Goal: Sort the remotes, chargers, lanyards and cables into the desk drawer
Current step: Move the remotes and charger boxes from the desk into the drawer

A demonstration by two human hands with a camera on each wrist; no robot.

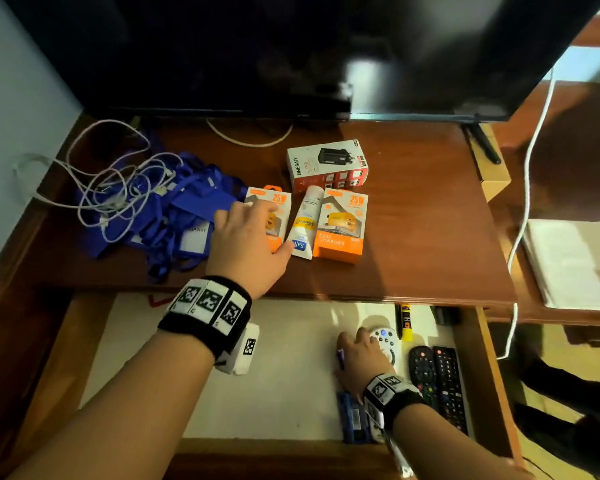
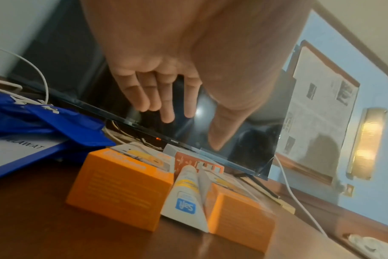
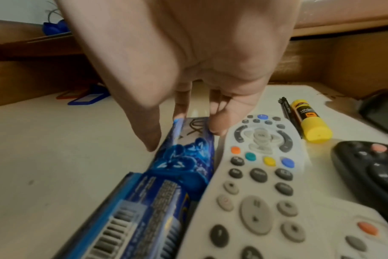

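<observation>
My left hand [image 1: 257,230] hovers open over the left orange charger box [image 1: 279,216] on the desk top, fingers spread and apart from it in the left wrist view [image 2: 190,126]. A second orange charger box [image 1: 343,226] and a white charger box [image 1: 326,164] lie close by. Blue lanyards [image 1: 187,209] and tangled white cables [image 1: 118,192] are heaped at the left. In the open drawer [image 1: 274,393], my right hand [image 3: 185,136] pinches the far end of a blue packet [image 3: 184,157] beside a white remote [image 3: 266,175]. Two black remotes [image 1: 437,379] lie to its right.
A white tube [image 1: 305,226] lies between the orange boxes. A yellow glue stick [image 3: 310,122] and a pen sit at the drawer's back right. The TV [image 1: 291,46] stands behind the desk top. A white cord [image 1: 527,168] hangs at the right, beside stacked paper [image 1: 568,261].
</observation>
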